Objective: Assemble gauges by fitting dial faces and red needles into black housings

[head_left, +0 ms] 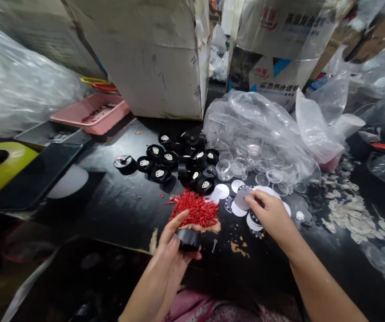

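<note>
My left hand [174, 250] is closed round a round black plastic housing [189, 240] near the table's front edge. Between finger and thumb, my right hand [268, 214] pinches a thin pale disc [242, 200] above a spread of discs. Some of those are plain white discs [238, 210]; others are black with white markings, like a dial face [256, 233]. Just beyond my left hand lies a heap of small red pointers [194, 208]. Farther back sit several black housings [160, 174] with small white plates inside.
A plastic bag [263, 129] of clear round covers [224, 170] spills out behind the discs. Small white plates [343, 201] are heaped at the right. To the left are a pink tray [93, 114] and a dark flat panel [34, 176]. Large cartons [152, 62] stand along the back.
</note>
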Tool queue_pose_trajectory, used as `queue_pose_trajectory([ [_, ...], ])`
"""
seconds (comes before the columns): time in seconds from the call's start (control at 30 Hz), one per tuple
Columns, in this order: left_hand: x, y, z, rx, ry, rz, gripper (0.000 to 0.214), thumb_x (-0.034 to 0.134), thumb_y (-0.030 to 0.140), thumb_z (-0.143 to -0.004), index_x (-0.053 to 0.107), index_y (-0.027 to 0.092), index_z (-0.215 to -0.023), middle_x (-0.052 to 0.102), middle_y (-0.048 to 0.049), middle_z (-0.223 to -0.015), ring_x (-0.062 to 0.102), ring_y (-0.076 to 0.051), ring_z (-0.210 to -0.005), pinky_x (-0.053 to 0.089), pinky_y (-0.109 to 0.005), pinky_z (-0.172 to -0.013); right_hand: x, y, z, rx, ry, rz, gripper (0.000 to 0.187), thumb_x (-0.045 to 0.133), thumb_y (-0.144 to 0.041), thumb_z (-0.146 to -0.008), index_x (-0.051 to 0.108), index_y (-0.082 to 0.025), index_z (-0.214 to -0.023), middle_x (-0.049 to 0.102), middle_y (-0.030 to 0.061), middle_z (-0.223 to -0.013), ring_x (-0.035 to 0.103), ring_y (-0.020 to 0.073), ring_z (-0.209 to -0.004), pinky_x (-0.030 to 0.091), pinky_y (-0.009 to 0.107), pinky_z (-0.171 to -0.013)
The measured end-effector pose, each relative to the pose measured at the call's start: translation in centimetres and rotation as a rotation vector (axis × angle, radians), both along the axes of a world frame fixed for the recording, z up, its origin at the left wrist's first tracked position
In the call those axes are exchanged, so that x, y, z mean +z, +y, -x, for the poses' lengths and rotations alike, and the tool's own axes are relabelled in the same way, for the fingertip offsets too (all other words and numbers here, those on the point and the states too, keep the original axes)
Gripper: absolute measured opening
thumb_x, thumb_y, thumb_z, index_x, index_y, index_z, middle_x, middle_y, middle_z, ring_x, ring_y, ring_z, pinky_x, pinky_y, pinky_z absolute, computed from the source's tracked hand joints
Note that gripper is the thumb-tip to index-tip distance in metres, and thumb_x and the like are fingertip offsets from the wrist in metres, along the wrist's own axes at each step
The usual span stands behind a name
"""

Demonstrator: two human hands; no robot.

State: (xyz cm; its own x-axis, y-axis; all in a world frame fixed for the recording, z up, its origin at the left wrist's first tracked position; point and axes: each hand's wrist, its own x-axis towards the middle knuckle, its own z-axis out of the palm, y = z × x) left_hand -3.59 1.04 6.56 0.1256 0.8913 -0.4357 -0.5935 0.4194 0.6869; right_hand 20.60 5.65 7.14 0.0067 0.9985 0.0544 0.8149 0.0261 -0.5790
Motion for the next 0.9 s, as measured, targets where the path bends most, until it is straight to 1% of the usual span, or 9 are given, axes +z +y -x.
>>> queue_pose_trajectory([
  [0.07,0.4,0.2,-1.1,-0.047,-0.057,0.112,0.04,0.059,0.045,-0.09,0.061,0.026,-0.125,0.074,-0.0084,-0.105,0.071,-0.017,-0.083,0.059,-0.025,-0.071,0.4,-0.6,0.2,0.04,0.007,-0.05,0.026,0.047,-0.033,-0.096,0.071,-0.023,-0.1,0.075,0.0041,-0.092,0.067,0.021,-0.085,0.046,0.035,-0.077],
  [0.17,0.4,0.6,-2.3,-0.038,-0.118,0.226,0.037,0.047,0.041,-0.097,0.062,0.023,-0.125,0.073,-0.0121,-0.114,0.072,-0.021,-0.099,0.059,-0.027,-0.079,0.9,-1.6,0.8,0.074,0.002,-0.055,0.029,0.046,-0.031,-0.097,0.071,-0.026,-0.111,0.076,0.0039,-0.105,0.068,0.0234,-0.095,0.045,0.041,-0.088],
  [0.27,0.1,0.8,-3.1,-0.023,-0.177,0.213,0.037,0.048,0.044,-0.096,0.067,0.021,-0.117,0.072,-0.0117,-0.119,0.07,-0.024,-0.105,0.059,-0.032,-0.086,1.5,-2.4,1.3,0.088,0.117,0.032,0.027,0.05,-0.029,-0.095,0.071,-0.026,-0.11,0.076,0.0035,-0.104,0.069,0.0222,-0.094,0.048,0.04,-0.088],
  [0.4,-0.1,0.5,-3.7,-0.072,-0.207,0.16,0.036,0.055,0.046,-0.092,0.07,0.02,-0.112,0.073,-0.0099,-0.118,0.071,-0.022,-0.099,0.058,-0.032,-0.087,2.0,-3.5,1.9,0.147,0.387,0.111,0.028,0.061,-0.034,-0.089,0.069,-0.024,-0.115,0.073,0.0041,-0.105,0.067,0.0183,-0.087,0.053,0.033,-0.081],
  [0.57,-0.4,-0.1,-3.8,-0.062,-0.088,0.115,0.034,0.06,0.042,-0.091,0.069,0.02,-0.116,0.072,-0.0091,-0.118,0.07,-0.019,-0.097,0.058,-0.027,-0.084,2.0,-4.4,2.3,-0.003,0.483,0.079,0.031,0.055,-0.025,-0.092,0.063,-0.026,-0.121,0.07,0.003,-0.108,0.064,0.018,-0.095,0.051,0.033,-0.083],
  [0.63,-0.3,-0.4,-3.9,-0.071,-0.065,0.087,0.032,0.062,0.04,-0.09,0.07,0.022,-0.115,0.072,-0.0074,-0.118,0.069,-0.02,-0.1,0.057,-0.03,-0.087,2.1,-4.6,2.7,-0.03,0.489,0.078,0.027,0.058,-0.025,-0.09,0.064,-0.026,-0.116,0.07,0.0019,-0.1,0.064,0.017,-0.088,0.051,0.031,-0.077],
  [0.73,-0.1,-0.8,-4.4,-0.107,-0.045,0.075,0.029,0.067,0.038,-0.087,0.072,0.025,-0.112,0.072,-0.004,-0.119,0.067,-0.02,-0.108,0.056,-0.029,-0.091,2.5,-4.8,3.8,-0.002,0.487,0.033,0.012,0.057,-0.023,-0.091,0.067,-0.024,-0.097,0.069,-0.0004,-0.088,0.063,0.0145,-0.08,0.049,0.027,-0.073],
  [0.83,-0.3,-1.2,-4.8,-0.151,0.024,0.064,0.033,0.069,0.04,-0.085,0.071,0.031,-0.117,0.068,-0.0005,-0.128,0.06,-0.022,-0.122,0.05,-0.028,-0.1,2.7,-4.7,4.8,0.002,0.431,-0.04,0.007,0.058,-0.02,-0.09,0.065,-0.022,-0.091,0.067,-0.0003,-0.085,0.061,0.0133,-0.078,0.047,0.026,-0.072],
  [0.9,-0.8,-1.4,-4.8,-0.19,0.102,0.028,0.037,0.068,0.041,-0.085,0.068,0.034,-0.121,0.064,0.0011,-0.135,0.055,-0.023,-0.128,0.046,-0.032,-0.106,2.6,-4.6,5.0,0.012,0.39,-0.031,0.004,0.059,-0.02,-0.089,0.062,-0.021,-0.088,0.065,-0.0002,-0.084,0.06,0.0132,-0.077,0.046,0.026,-0.071],
])
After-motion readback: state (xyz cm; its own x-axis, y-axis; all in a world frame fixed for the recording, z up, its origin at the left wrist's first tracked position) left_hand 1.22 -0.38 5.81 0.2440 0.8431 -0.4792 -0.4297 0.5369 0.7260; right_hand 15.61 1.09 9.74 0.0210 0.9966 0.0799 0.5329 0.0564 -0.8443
